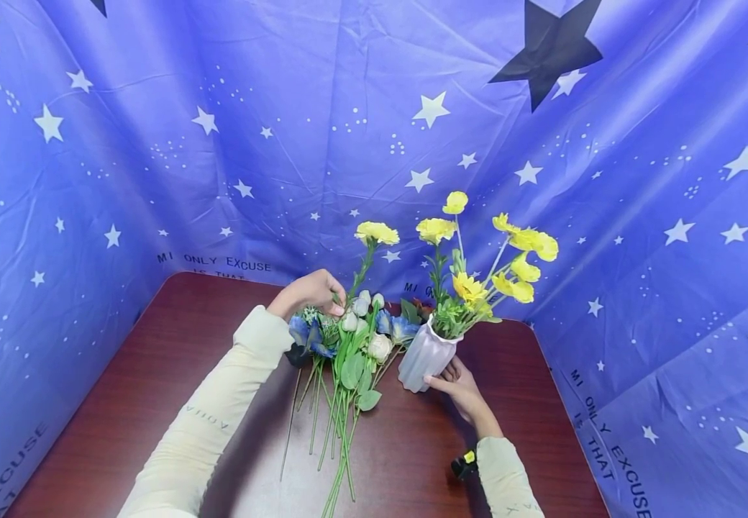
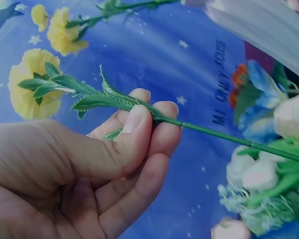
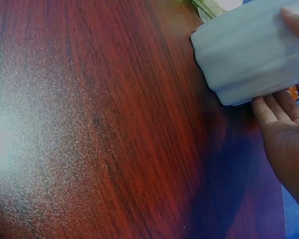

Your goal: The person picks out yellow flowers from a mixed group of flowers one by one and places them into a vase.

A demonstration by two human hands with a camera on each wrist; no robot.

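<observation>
My left hand (image 1: 314, 291) pinches the green stem of a yellow carnation (image 1: 377, 232) between thumb and fingertips, just below its leaves in the left wrist view. The bloom (image 2: 34, 84) points up in the head view. My right hand (image 1: 463, 394) grips a pale fluted vase (image 1: 427, 363), with the thumb on one side and the fingers on the other. The vase leans to the right, and several yellow flowers (image 1: 470, 289) stand in it. In the right wrist view the vase (image 3: 249, 55) shows its base end near the tabletop; whether it touches is unclear.
Loose artificial flowers lie between the hands: white tulips (image 1: 361, 308), blue blooms (image 1: 309, 337) and a cream rose (image 1: 380, 348), stems toward me. A small dark object (image 1: 463, 465) lies by the right sleeve. Blue star-printed cloth (image 1: 322, 108) surrounds the brown table (image 1: 154, 403).
</observation>
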